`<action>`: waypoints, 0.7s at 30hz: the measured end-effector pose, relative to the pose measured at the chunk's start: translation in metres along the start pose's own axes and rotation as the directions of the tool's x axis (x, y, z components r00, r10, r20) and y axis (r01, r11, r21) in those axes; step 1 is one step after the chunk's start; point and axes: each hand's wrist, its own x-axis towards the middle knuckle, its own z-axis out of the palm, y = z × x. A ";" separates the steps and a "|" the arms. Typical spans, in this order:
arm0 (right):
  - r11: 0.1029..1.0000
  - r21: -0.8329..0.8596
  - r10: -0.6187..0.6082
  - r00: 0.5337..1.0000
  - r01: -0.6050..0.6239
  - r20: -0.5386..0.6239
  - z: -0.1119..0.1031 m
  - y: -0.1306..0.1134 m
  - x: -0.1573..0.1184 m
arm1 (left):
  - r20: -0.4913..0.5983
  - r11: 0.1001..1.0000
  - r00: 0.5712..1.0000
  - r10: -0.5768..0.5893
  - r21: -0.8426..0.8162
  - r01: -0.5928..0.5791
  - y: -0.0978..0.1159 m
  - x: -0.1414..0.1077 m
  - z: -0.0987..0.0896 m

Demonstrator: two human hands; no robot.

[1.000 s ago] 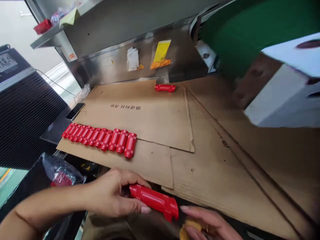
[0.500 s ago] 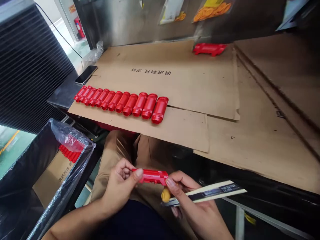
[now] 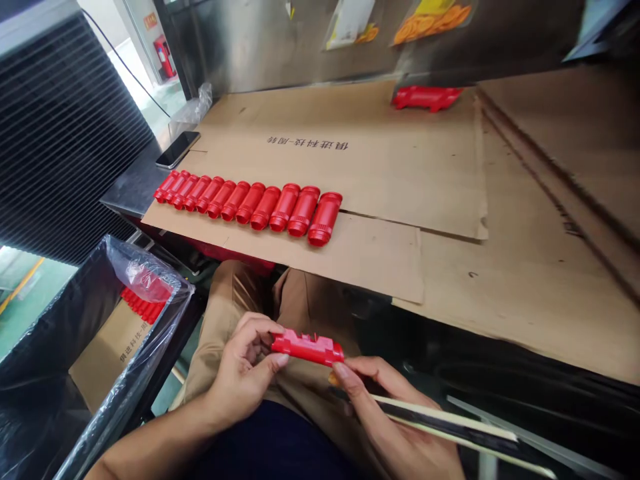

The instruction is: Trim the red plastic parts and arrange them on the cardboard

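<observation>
A red plastic tubular part (image 3: 307,348) is held level above my lap, its side with raised ribs turned up. My left hand (image 3: 245,363) pinches its left end between thumb and fingers. The thumb and index finger of my right hand (image 3: 383,410) grip its right end. That same hand also holds a long, flat cream-and-black tool (image 3: 450,427), which looks like a utility knife; its front end is hidden behind the fingers. A yellow-orange cover (image 3: 333,379), like a finger cot, shows on a right fingertip.
Several similar red parts (image 3: 257,203) lie in a row on the cardboard-covered table (image 3: 370,257). Another red part (image 3: 427,99) lies at the back, near a phone (image 3: 178,149) at left. A plastic-lined bin (image 3: 95,300) stands at lower left. Bags with orange rings (image 3: 433,23) hang behind.
The red part has been rolled, so its ribbed side now faces up instead of down. The right hand has turned, and the knife's rear end has swung down and right.
</observation>
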 end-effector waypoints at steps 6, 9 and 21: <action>0.946 -0.041 -0.322 0.947 0.322 0.010 0.005 0.000 0.000 | -0.127 0.982 0.975 -0.183 -0.078 0.174 -0.005 0.007 0.010; 0.916 -0.045 -0.397 0.917 0.398 0.032 0.007 -0.001 -0.005 | -0.185 0.993 0.976 -0.118 -0.008 0.119 -0.010 0.009 0.013; 0.778 -0.164 -0.604 0.794 0.607 0.071 0.020 0.001 -0.002 | -0.069 0.877 0.953 -0.295 -0.415 0.241 -0.003 0.011 0.025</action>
